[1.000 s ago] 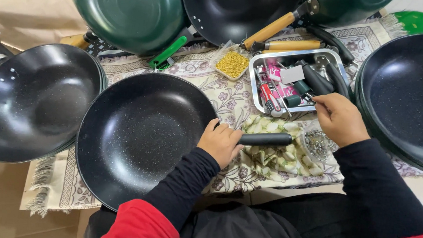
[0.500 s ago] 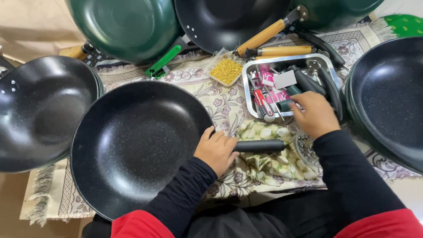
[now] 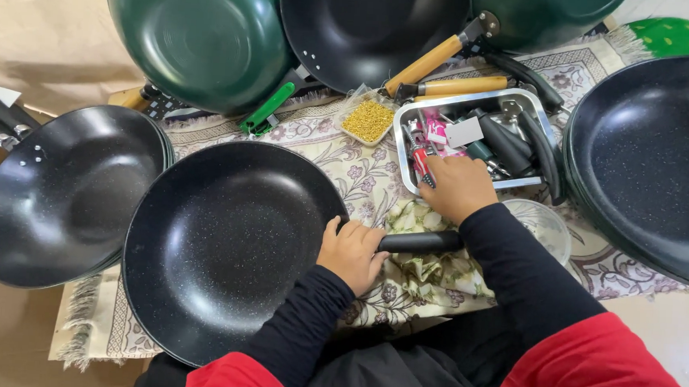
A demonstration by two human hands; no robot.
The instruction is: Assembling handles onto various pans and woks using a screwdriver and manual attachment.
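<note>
Two hands work over a patterned cloth [image 3: 338, 170] crowded with cookware. Left hand [image 3: 351, 253] is curled around the near end of a black handle [image 3: 420, 241], where it meets the rim of the speckled black pan [image 3: 228, 246]; the fingers are pressed together over the grip. This pan lies flat on the cloth, directly in front of the person. Right hand [image 3: 456, 187] rests at the front edge of a steel tray [image 3: 473, 137], fingers bent down among small pink and red parts; what they pinch, if anything, cannot be told. Loose black handles [image 3: 512, 143] lie in the tray's right half. Just left of the tray sits a bag of yellow bits [image 3: 368, 120]. A black wok [image 3: 65, 195] lies left, green pan [image 3: 199, 37] behind, another black pan [image 3: 652, 162] right.
</note>
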